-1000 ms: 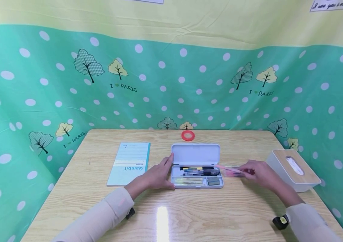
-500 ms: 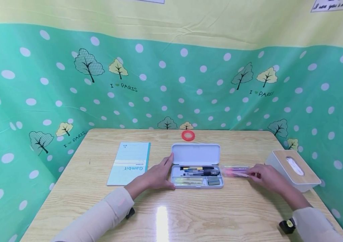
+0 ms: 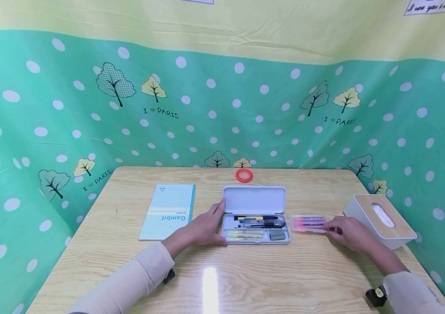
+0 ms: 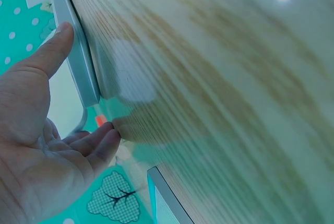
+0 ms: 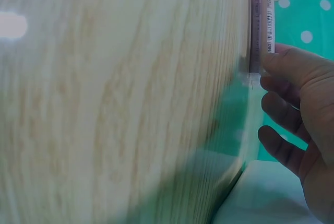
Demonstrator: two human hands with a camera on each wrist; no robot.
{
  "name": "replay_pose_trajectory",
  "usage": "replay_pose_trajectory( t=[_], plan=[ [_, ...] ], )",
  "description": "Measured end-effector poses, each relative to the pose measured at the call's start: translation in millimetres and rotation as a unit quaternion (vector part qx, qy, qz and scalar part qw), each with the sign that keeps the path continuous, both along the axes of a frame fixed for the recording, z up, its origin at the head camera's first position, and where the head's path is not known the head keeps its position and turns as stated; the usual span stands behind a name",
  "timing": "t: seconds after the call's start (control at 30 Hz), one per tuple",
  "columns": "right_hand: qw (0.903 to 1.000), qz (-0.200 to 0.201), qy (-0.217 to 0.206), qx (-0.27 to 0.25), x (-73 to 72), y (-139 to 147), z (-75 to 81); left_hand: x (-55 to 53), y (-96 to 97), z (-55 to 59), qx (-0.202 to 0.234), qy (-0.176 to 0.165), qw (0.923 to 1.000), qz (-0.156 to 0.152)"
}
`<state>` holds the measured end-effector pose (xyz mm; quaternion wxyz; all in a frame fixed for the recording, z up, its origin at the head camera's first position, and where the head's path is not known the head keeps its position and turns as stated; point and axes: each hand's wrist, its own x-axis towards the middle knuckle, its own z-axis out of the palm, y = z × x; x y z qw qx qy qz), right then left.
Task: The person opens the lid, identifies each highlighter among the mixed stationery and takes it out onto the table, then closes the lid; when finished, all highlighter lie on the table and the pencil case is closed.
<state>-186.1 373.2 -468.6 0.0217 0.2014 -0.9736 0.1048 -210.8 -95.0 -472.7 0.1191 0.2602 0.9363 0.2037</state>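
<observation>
Since the frame one second earlier, the right hand (image 3: pixel 349 235) had drawn rightward, lowering a pink pen (image 3: pixel 311 230) from the case's edge to the clear packet. At left, a pale blue notebook (image 3: pixel 167 213) lay flat on the wooden table (image 3: pixel 269 279), its lettering upside down. Next came the left hand (image 3: pixel 204 227), thumb and fingers spread apart, touching the left end of the white pencil case (image 3: pixel 253 199). That case stood open, lid tilted back; dark pens (image 3: pixel 263 225) filled its far compartment, pale yellow pens (image 3: pixel 245 235) the near left one, and a gray block (image 3: pixel 277 235) the near right one. Beyond it lay a red ring (image 3: pixel 237 176). Just right of the case sat the clear packet (image 3: pixel 292 216) of pens, where the right thumb and forefinger pinched the pink pen's right end. Farthest right stood a tissue box (image 3: pixel 402 222).
</observation>
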Motion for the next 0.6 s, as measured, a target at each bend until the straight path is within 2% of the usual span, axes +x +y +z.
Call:
replay_pose_trajectory(
  t=[0.3,0.6],
  plan=[
    [0.9998,0.010,0.015,0.006,-0.2,4.0,-1.7,-0.9,0.2,-0.5,-0.002,-0.001,1.0000,0.000],
    [0.9997,-0.016,0.000,0.021,-2.7,0.3,-4.9,-1.7,-0.2,-1.6,0.001,-0.003,1.0000,0.000]
  ],
)
